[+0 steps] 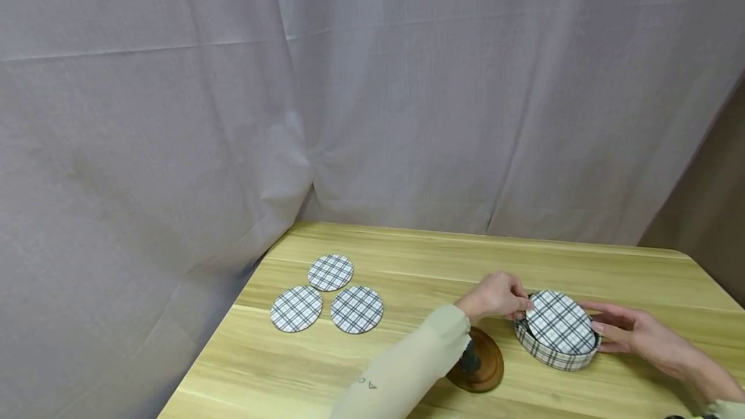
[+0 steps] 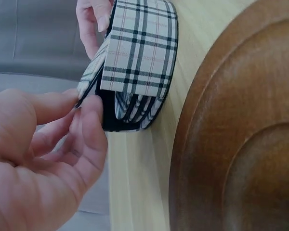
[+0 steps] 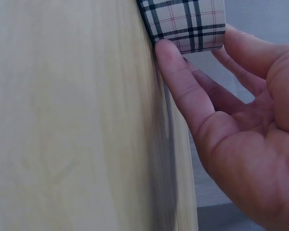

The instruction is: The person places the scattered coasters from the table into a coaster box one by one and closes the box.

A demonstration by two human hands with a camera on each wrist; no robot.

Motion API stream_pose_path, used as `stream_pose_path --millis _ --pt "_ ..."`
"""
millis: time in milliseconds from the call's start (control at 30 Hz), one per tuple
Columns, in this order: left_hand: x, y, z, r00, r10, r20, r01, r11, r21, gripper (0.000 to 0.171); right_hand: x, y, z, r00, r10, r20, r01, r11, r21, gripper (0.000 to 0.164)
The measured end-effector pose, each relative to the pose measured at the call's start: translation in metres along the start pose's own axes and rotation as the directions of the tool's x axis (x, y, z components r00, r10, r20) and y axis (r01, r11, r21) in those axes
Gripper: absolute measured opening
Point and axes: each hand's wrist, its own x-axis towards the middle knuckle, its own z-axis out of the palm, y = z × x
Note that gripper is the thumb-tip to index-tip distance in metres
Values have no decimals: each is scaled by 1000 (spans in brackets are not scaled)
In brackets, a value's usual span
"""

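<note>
Holder (image 1: 555, 359): one, round, plaid, on the table (image 1: 419, 257); only the left-wrist view shows the gap in its wall.
Stacked coasters (image 2: 147, 108): several inside the holder, edges seen through that gap, hidden in the head view; exact count cannot be told.
Held coaster (image 1: 561, 322): one, plaid, over the holder's opening; the left-wrist view shows it tilted.
Hands: two; left hand (image 1: 499, 294) pinching the held coaster's edge at the holder's left, right hand (image 1: 631, 332) gripping the holder's right side, a fingertip low on its wall in the right-wrist view.
Loose coasters (image 1: 330, 273): three, plaid, flat, well left of the holder; head view only.
Wooden disc (image 1: 491, 367): one, brown, just left of the holder, partly behind a sleeve (image 1: 407, 364) in the head view; ringed surface clear in the left-wrist view.
</note>
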Motion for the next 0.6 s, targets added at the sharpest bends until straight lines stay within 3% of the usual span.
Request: stream_pose_path --millis 233,600 --pt "-1 1 -7 999 38 -20 -35 989 141 17 0 -1 1 1000 9 -17 -9 1000 -10 48" --pt "-9 4 -23 993 118 19 -120 978 172 14 0 2 1 1000 -17 -2 17 1000 -4 49"
